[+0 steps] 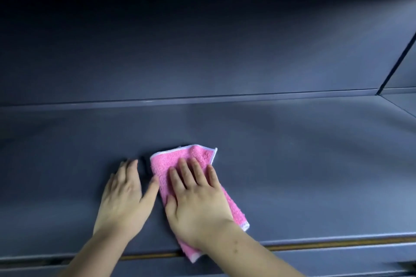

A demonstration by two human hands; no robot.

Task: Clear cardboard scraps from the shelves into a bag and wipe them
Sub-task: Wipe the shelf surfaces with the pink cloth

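Shelf-wiping with a soft pink cloth, palms down.
My left hand lies flat on the dark shelf, fingers straight, gripping nothing, thumb tip at the folded cloth's edge. Light and limp, the cloth would likely bunch, so I judge a flat press over its middle best; my right hand does that, fingers spread straight on top.
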